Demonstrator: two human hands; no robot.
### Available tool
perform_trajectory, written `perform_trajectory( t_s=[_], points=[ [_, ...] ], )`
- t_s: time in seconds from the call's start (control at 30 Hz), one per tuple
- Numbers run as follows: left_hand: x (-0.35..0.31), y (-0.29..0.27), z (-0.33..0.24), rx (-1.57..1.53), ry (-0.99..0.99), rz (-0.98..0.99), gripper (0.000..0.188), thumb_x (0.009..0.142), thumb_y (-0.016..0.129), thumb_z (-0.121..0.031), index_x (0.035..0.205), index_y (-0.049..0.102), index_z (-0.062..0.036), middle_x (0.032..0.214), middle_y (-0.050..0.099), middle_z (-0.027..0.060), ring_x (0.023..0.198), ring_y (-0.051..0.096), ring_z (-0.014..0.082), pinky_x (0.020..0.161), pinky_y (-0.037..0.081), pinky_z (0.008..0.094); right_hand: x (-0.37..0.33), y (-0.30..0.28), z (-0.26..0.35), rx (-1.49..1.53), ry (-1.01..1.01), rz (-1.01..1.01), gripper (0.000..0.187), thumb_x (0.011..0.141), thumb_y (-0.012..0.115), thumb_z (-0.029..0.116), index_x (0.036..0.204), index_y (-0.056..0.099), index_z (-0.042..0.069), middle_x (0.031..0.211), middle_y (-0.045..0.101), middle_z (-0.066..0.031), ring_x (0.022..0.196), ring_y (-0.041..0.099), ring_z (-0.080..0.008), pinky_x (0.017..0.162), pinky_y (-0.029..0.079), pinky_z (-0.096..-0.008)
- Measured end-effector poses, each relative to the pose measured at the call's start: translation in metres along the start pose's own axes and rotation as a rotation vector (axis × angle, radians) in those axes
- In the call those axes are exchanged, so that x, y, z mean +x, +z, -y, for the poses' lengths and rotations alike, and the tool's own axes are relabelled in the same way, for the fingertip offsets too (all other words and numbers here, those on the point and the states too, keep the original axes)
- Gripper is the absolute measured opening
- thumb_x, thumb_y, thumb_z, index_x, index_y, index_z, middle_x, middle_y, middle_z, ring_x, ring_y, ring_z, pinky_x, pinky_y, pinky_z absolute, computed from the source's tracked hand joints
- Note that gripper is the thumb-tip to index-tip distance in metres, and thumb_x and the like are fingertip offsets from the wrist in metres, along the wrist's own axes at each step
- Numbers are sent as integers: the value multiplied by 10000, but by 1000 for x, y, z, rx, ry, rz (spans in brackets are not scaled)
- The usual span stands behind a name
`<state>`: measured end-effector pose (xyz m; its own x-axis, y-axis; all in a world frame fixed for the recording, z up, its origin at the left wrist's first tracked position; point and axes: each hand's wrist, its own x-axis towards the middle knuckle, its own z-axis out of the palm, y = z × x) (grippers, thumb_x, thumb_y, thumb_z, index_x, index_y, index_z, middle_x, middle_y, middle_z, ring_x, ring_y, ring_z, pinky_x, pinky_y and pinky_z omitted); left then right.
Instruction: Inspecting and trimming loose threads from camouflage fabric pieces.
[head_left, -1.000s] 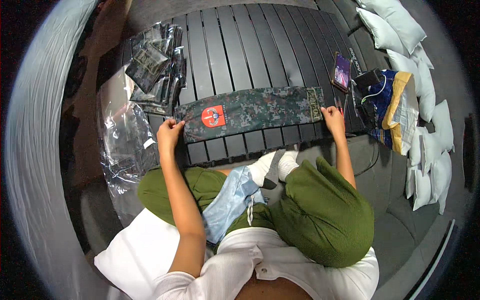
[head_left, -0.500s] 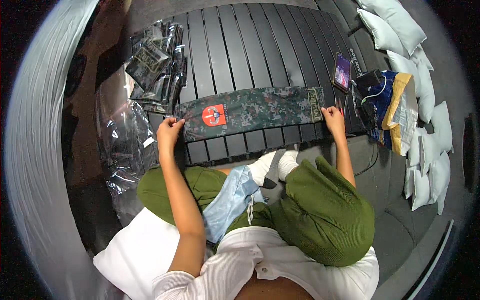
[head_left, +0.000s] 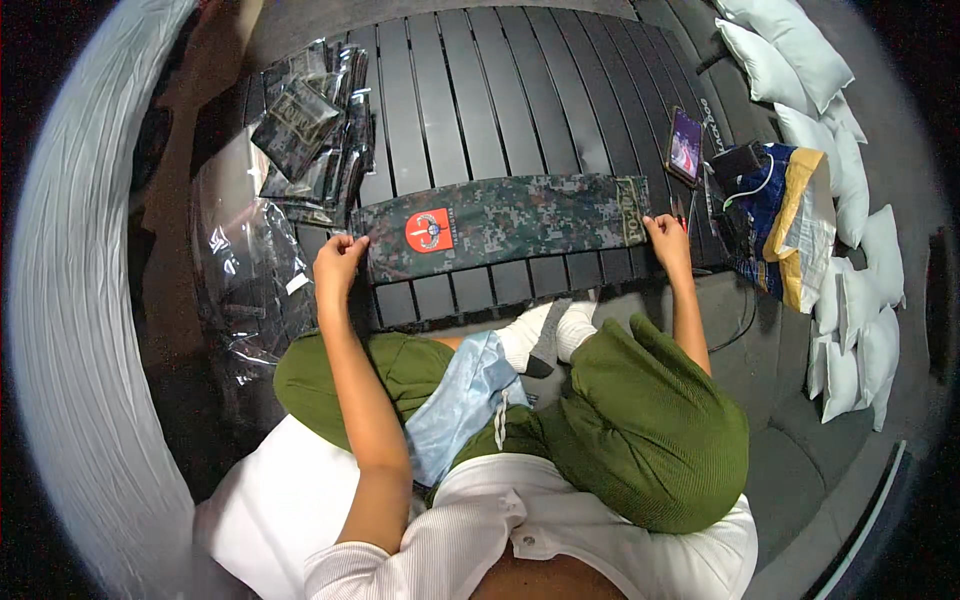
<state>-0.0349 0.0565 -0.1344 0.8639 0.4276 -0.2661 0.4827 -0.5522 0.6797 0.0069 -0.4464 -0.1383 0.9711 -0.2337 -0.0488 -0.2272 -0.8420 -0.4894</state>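
Note:
A long, flat camouflage cloth sleeve [head_left: 540,220] lies stretched out across the near part of the black slatted table. A red patch [head_left: 429,231] with an emblem sits towards its left end, and a band of lettering [head_left: 629,212] runs across the right end. My left hand [head_left: 338,262] pinches the sleeve's left edge between thumb and fingers. At the opposite end, the fingers of my right hand [head_left: 667,240] are closed on the lower right corner. The cloth looks smooth, with hardly any folds.
Folded camouflage pieces in clear plastic [head_left: 310,130] are piled at the table's far left, with loose plastic bags [head_left: 255,290] nearer me. At the right are a phone [head_left: 685,145], red-handled scissors [head_left: 680,212] and a blue-yellow sack [head_left: 800,220]. White pillows [head_left: 850,200] lie beyond. Light blue cloth [head_left: 455,400] rests on my lap.
Both hands keep their hold at the two ends, and the sleeve stays in place. Hardly anything else differs, apart from a slight shift of the white cloth at lower left.

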Motion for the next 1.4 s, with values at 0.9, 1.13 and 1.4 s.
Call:
perform_trajectory(
  t_s=[0.9,1.13,1.4],
  points=[
    [0,-3,-4,-18,-42,27,316,690,663,-301,734,585,3,584,538,45,540,485,120,541,397,264,-2,-2,5,-6,6,-3,350,788,563,326,706,516,-10,581,502,-101,546,475,-189,556,389,-312],
    [4,-4,4,-33,-36,29,302,696,654,-290,726,595,5,590,564,60,535,503,121,534,403,271,1,0,1,7,24,17,351,784,568,338,713,524,-3,581,506,-82,544,472,-165,550,387,-302],
    [5,-8,-1,5,-8,41,291,691,656,-278,700,591,5,579,565,68,529,503,129,531,402,280,3,-1,-4,29,39,18,356,778,564,340,685,509,0,589,498,-110,547,477,-231,548,385,-336]
  ],
)
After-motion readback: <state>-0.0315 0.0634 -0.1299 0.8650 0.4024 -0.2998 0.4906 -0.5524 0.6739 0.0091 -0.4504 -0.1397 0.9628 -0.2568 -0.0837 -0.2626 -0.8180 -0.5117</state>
